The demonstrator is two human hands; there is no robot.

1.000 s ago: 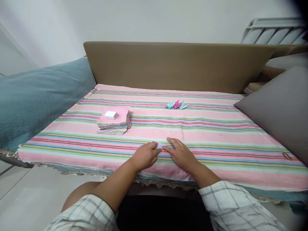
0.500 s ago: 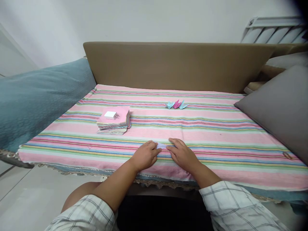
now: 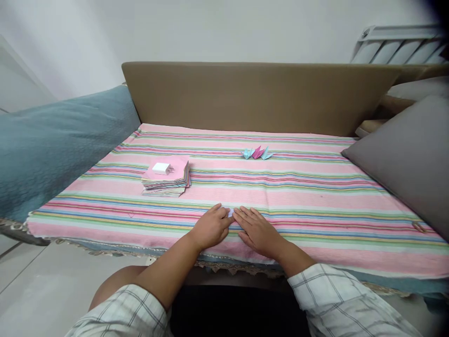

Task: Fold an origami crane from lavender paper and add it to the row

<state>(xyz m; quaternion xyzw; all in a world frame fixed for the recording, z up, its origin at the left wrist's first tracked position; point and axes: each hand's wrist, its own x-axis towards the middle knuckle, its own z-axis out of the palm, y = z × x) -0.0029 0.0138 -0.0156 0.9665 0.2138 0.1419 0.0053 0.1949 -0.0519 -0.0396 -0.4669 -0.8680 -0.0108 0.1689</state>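
My two hands meet near the front edge of the striped cloth. My left hand has bent fingers pressed onto a small pale purple folded paper. Only a sliver of that paper shows between the fingertips. My right hand lies flat, fingers stretched out, over the paper's right part. A stack of coloured paper squares lies to the left, farther back, with a white charger on top. Three folded paper pieces, blue and pink, sit near the back.
A teal cushion bounds the left side and a grey cushion the right. A brown backrest stands behind the cloth. A white radiator is at the upper right. Tiled floor shows at the lower left.
My right hand has slid left and flattened over the purple paper, covering most of it. My left hand has stayed in place.
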